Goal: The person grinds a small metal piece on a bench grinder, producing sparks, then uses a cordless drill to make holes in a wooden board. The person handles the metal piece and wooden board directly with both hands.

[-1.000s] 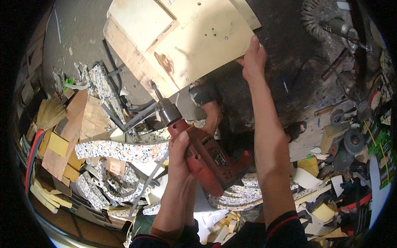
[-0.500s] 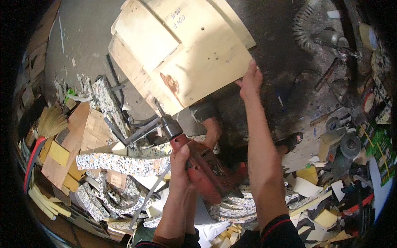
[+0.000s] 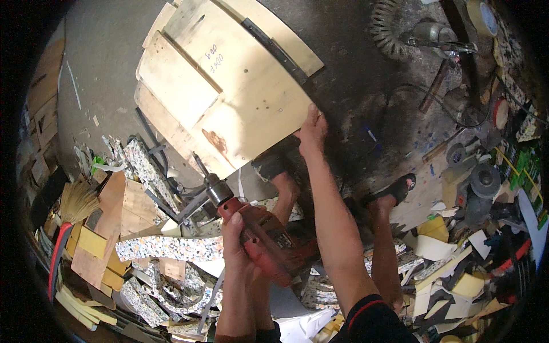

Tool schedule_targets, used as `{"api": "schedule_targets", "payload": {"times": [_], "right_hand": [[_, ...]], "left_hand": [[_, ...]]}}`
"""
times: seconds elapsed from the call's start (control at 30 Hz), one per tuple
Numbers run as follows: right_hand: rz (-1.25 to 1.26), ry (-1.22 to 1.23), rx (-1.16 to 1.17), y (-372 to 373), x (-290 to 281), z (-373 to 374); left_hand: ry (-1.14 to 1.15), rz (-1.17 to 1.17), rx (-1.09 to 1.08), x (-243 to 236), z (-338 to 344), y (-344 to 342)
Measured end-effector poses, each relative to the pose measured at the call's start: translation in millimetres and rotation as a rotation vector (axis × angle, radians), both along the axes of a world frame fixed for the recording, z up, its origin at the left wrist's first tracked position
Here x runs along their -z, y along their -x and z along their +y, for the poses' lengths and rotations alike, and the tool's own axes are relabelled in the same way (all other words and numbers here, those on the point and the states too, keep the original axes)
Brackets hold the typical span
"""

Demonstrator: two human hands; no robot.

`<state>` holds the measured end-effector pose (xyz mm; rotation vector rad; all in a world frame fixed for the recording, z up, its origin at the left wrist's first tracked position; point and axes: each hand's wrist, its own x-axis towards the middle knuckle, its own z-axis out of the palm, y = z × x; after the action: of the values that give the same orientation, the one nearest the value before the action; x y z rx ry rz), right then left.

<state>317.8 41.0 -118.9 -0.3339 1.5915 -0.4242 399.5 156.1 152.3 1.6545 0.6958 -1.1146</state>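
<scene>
The wooden panel [image 3: 229, 86] lies far and a little left of both hands, its long axis slanting from near-left to far-right. The right hand [image 3: 311, 130] grips its near-right edge, so it is the closer one. The left hand [image 3: 234, 240] is clenched round the red drill [image 3: 266, 243], whose bit [image 3: 200, 164] points up-left, tip just at the panel's near edge. Below is a grey concrete floor [image 3: 103, 74] (foam and board offcuts [image 3: 148, 251] heaped near-left, 1 broom [image 3: 74, 203] among them).
</scene>
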Motion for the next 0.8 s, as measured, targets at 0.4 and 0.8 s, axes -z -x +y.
{"api": "schedule_targets", "payload": {"times": [0.4,0.8], "right_hand": [[-0.005,-0.018,0.068,18,-4,-21],[0.016,0.037,0.059,19,4,-38]], "left_hand": [[0.061,0.039,0.118,0,1,-14],[0.098,0.090,-0.006,2,-12,-29]]}}
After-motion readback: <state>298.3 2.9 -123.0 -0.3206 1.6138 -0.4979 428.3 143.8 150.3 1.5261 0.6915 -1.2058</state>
